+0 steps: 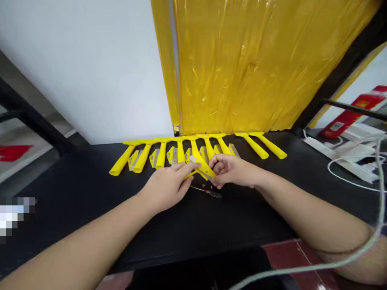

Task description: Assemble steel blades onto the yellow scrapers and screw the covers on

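While our left hand (167, 186) and right hand (231, 171) grip opposite ends of a yellow scraper plate (207, 168) at the frame's centre, seemingly to steady it, we have a screwdriver (213, 194) just below, presumably for easy reach, near small metal fasteners (203, 185).

Left hand (168, 184) and right hand (229, 170) apparently grip a yellow piece (206, 168).

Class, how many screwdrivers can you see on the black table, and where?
1: the screwdriver lies on the black table, its shaft pointing toward the left hand. Others could be hidden.
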`<state>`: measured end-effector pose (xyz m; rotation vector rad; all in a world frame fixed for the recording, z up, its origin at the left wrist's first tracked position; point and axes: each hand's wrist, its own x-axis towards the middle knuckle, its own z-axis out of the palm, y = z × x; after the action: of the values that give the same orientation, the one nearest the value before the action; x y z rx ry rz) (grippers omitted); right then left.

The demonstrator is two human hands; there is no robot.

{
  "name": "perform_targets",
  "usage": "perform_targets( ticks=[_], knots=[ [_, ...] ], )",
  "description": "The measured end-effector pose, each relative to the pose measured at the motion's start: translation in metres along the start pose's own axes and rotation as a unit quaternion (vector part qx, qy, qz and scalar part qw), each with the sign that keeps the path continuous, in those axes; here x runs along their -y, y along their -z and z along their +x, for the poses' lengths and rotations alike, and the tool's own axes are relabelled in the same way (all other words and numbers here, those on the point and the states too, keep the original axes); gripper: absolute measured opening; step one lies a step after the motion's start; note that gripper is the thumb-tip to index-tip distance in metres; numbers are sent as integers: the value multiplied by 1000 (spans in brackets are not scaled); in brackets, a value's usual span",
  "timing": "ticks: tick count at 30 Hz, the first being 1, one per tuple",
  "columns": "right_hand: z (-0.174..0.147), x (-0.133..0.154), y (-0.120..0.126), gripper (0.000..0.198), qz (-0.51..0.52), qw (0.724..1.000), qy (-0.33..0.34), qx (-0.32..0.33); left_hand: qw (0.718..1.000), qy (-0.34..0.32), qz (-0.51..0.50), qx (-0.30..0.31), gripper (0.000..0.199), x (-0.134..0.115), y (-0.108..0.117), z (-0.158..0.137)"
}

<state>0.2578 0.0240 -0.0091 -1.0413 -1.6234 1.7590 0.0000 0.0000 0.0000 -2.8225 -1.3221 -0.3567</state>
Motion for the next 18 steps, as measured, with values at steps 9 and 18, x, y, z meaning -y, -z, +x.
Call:
perform_targets(
  ticks=[9, 18],
  knots=[
    [-10, 9, 12, 38, -42, 999, 8, 3, 999, 35, -9, -31, 44, 0, 0, 2],
    [-10, 3, 12, 42, -95, 993, 75, -5, 1000, 21, 6, -16, 44, -1, 2, 3]
  ],
)
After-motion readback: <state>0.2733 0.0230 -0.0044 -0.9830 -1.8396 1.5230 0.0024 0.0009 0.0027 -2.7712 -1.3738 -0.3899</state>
